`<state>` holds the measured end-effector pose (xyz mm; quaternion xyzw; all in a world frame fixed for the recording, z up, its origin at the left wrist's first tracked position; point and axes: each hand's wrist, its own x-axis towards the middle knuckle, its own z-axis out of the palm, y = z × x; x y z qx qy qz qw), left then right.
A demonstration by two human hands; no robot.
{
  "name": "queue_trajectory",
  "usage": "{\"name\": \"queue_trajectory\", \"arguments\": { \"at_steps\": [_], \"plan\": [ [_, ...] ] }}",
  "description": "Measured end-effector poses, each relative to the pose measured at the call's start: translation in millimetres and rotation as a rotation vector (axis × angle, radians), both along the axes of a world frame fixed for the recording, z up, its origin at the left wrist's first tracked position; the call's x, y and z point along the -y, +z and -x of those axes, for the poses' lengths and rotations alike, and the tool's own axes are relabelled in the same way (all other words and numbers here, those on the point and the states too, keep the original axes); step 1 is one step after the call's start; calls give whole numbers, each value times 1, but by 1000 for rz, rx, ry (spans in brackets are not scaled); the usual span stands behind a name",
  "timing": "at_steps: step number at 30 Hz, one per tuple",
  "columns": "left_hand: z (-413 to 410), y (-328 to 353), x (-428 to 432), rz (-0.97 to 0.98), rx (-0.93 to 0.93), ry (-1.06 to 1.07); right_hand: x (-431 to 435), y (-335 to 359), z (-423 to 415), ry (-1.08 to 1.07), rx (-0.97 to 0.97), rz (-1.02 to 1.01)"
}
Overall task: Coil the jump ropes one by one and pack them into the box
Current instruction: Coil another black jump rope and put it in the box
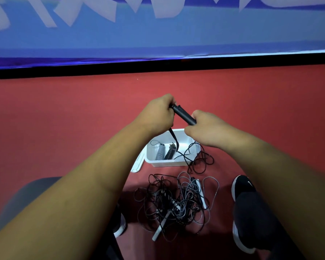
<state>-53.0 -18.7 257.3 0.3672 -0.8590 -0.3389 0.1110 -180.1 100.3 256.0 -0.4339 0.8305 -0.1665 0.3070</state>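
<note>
Head view showed both hands raised above the white box (165, 163) on the red floor (64, 119). The left hand (158, 111) was curled round the upper end of a black handle (183, 114), and the right hand (204, 128) gripped its lower end. The handle's cord (171, 133) hung down into the box and spilled over its right side onto the floor. Inside lay a grey coiled rope (159, 152) beside a black coiled rope (170, 152). A tangle of ropes (176, 199) sat on the floor nearer the person, between the shoes (242, 186).
</note>
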Motion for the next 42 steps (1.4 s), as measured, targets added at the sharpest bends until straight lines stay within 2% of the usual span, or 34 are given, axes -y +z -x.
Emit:
{"name": "queue_trajectory", "arguments": {
  "at_steps": [5, 10, 13, 19, 25, 31, 35, 39, 42],
  "plan": [
    [0, 6, -2, -188, 0, 36, 0, -4, 0, 46, -19, 1],
    [-5, 14, 7, -591, -74, 74, -2, -2, 4, 75, 5, 82],
    [-12, 21, 14, -760, -101, 87, -3, 2, 6, 81, 25, 133],
    [-16, 26, 19, -785, -216, 18, -3, 7, 6, 86, 20, 175],
    [-7, 27, 8, -1012, -442, 57, -2, 9, 8, 12, 44, 233],
    [3, 30, 2, -1002, -631, 159, 0, 8, 8, -48, 94, 327],
    [6, 28, 1, -1021, -689, 203, -1, 4, 5, -100, 166, 417],
    [6, 28, 5, -1083, -738, 257, -2, 3, 1, 6, 62, 500],
    [6, 29, 4, -1116, -738, 254, -1, 1, 0, -2, -31, 489]
  ]
}}
